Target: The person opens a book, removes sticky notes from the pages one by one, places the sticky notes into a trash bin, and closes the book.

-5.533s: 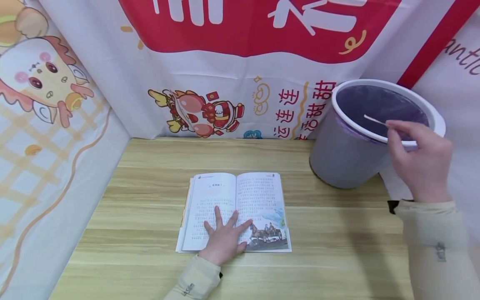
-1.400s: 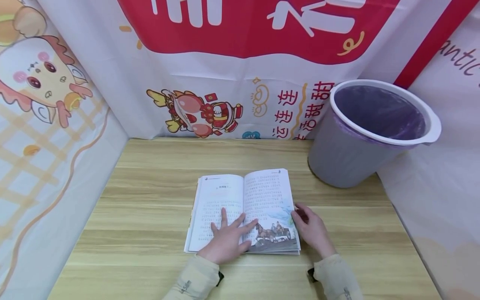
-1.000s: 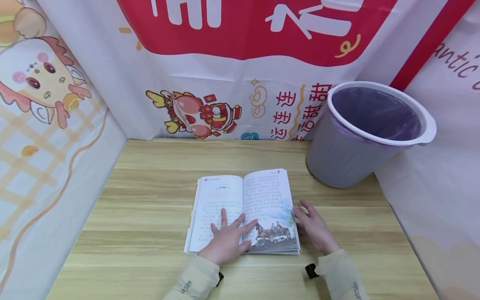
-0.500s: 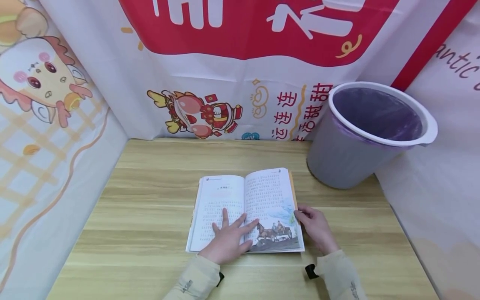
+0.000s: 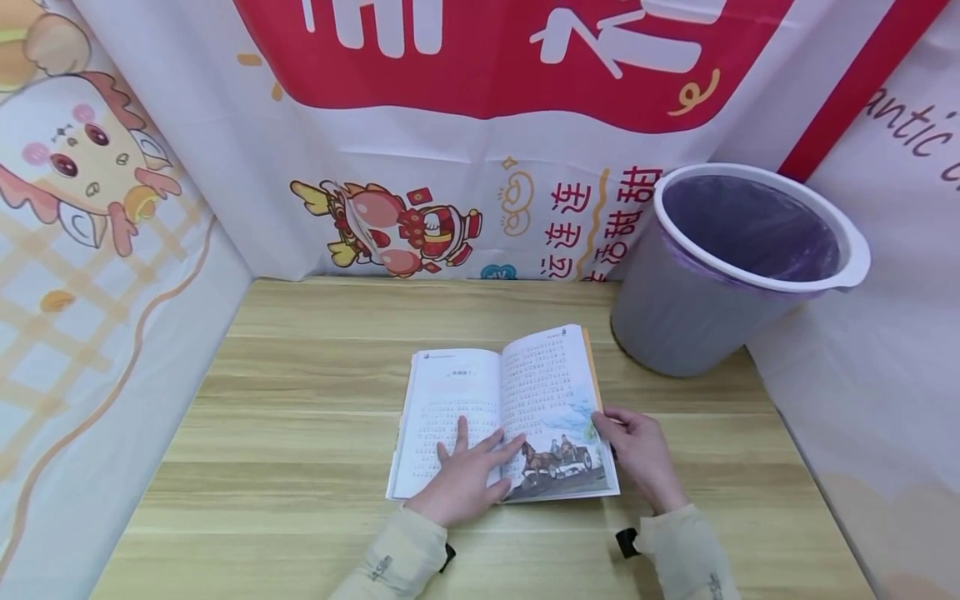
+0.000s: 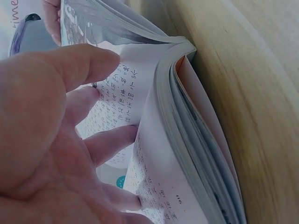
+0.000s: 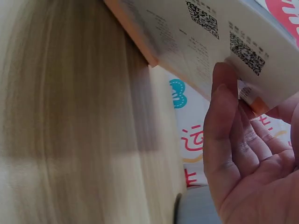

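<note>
An open book (image 5: 457, 392) lies on the wooden table, its right half lifted and tilted. A horse-cart picture fills the lower right page. My left hand (image 5: 467, 485) rests across the fold with fingers spread straight over both pages. In the left wrist view the left hand (image 6: 56, 140) lies over printed text, with the page stack and spine beside it. My right hand (image 5: 642, 450) pinches the book's right edge, thumb on the page and fingers beneath. In the right wrist view the right hand (image 7: 252, 149) presses against the back cover (image 7: 182, 42), which bears QR codes.
A grey trash bin (image 5: 675, 308) with a purple liner (image 5: 750, 225) stands at the table's back right. Printed white cloth (image 5: 420, 133) hangs behind the wooden table (image 5: 300, 433) and along both sides.
Earlier the right hand held a thin stick over the bin; it then came to the book's right edge. Now it has lifted the book's right side, and the book has shifted slightly right.
</note>
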The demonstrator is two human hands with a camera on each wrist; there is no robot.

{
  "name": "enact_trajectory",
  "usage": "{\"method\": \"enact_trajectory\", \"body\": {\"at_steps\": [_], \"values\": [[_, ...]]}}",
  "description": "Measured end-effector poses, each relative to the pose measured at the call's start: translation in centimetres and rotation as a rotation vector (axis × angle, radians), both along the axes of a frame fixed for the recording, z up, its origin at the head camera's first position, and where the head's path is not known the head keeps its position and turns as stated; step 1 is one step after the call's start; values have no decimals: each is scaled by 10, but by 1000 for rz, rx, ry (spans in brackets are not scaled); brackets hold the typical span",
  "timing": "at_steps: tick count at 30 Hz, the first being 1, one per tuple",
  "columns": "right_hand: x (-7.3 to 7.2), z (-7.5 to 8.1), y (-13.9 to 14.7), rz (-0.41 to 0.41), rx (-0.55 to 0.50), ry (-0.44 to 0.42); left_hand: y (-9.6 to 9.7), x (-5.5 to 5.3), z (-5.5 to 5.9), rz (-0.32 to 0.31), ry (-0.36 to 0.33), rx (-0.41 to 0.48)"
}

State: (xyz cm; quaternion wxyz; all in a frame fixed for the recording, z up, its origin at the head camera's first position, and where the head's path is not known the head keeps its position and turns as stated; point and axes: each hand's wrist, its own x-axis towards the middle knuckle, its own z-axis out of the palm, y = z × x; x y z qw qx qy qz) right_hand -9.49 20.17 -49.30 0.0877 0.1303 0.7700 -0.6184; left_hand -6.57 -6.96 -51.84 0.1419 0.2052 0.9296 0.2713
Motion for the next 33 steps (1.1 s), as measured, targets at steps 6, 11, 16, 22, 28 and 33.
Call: {"method": "enact_trajectory", "body": {"at_steps": [6,11,16,22,28,33], "values": [[2,7,1,3,26,0,4,0,-1,-13,8,-2],[5,17,-1,6,10,16,8,1,-1,-33,12,23],[8,30,-6,2,-2,43,10,2,-5,-81,3,96],[9,42,-15,19,23,64,-1,-3,-6,-116,-58,165],[7,42,-25,18,-10,63,-27,-11,-8,-45,-101,315],[6,43,-37,20,-2,83,-52,-14,-7,210,-88,528]]}}
